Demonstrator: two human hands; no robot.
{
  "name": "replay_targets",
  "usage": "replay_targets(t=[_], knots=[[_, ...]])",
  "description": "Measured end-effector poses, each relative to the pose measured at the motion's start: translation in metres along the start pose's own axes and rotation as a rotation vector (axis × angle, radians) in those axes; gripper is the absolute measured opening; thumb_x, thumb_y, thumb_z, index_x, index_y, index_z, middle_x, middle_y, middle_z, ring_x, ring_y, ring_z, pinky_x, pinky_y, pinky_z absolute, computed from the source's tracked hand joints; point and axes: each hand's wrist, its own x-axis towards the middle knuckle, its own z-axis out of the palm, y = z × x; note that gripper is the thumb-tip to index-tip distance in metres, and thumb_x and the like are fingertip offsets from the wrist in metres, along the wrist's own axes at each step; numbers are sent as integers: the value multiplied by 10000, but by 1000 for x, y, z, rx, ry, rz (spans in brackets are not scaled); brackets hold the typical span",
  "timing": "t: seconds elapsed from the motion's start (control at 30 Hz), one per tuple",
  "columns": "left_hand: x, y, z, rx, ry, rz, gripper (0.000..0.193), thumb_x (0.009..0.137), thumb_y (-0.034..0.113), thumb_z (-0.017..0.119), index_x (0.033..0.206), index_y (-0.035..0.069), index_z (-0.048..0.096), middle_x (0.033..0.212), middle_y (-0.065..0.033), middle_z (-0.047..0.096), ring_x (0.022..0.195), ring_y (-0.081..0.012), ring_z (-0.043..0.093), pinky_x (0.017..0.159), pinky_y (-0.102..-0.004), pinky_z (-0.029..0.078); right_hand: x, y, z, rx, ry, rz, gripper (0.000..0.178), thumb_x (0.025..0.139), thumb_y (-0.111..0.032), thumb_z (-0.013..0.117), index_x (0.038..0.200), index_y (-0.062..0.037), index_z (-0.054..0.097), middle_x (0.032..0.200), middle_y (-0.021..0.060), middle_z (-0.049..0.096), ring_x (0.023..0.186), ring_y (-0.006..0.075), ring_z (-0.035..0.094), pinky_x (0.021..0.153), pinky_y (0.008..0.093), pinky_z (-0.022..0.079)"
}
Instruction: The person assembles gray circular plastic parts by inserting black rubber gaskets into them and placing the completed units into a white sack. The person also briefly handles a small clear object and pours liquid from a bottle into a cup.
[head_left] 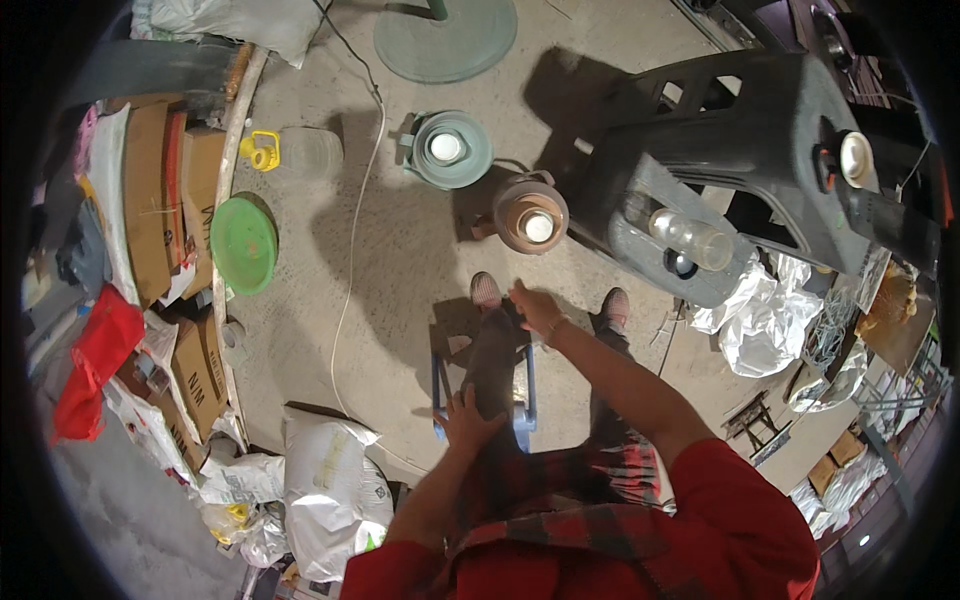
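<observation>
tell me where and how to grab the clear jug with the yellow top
Likely by the yellow handle, with the left hand coming from above and the right: the loop stands out beside the yellow cap of the clear jug, while the pale rail and cardboard boxes crowd its left.

Green basin [243, 247] beside cardboard boxes [150, 205]; bulging white sack [328, 500].

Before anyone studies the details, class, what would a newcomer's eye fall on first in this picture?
Probably the bright green round dish at the left and the red cloth near the left rim. Next, the large black moulded piece at the upper right. Above the middle, a grey-green round stack and a brownish round stack also stand out, each pale at its centre.
</observation>
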Motion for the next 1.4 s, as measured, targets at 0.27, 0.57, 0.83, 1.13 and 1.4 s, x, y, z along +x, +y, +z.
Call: replay_targets(t=[0.27, 0.57, 0.83, 1.13, 1.4], knots=[[9, -26, 24, -19, 160, 15, 922, 640, 479, 725, 1397, 113, 348, 1442, -182, 296, 1346, -357, 258, 1045, -625, 162, 172, -56, 73, 993, 485, 153, 597, 716, -406, 728, 1165, -52, 556, 1229, 142, 497, 1005, 261, 497, 754, 395, 456], [8, -39, 38, -6, 123, 43, 936, 624, 476, 741, 1393, 104, 357, 1465, -170, 257, 1374, -332, 211, 1050, -630, 155, 152, 23, 62, 648, 772, -149, 118, 692, -137, 671, 704, -33, 617, 697, 61, 593, 623, 178, 509, 613, 388, 428], [-3, -35, 35, 28, 167, 140, 855, 662, 417, 741, 1368, 83, 394, 1447, -180, 269, 1341, -345, 262, 1055, -603, 186, 79, 127, -30, -224, 339, -511, 134, 657, -113, 648, 551, -87, 570, 561, 41, 573, 502, 176, 533, 473, 319, 395], [-77, 122, -103, -369, 574, 783, 555, 713, 85, 740, 1227, 56, 535, 1258, -184, 479, 1131, -346, 467, 936, -431, 407, -165, 138, -64, -1184, 377, -616, 156, 683, -221, 603, 790, -148, 689, 733, 104, 642, 665, 297, 641, 557, 441, 520], [-145, 187, -146, 99, 234, 1220, 404, 704, 79, 712, 1087, 52, 586, 1223, -59, 496, 1046, -302, 511, 852, -394, 480, -292, 167, -124, -1139, 423, -481, 82, 682, -169, 594, 724, -141, 659, 709, 89, 625, 686, 267, 635, 526, 393, 506]])
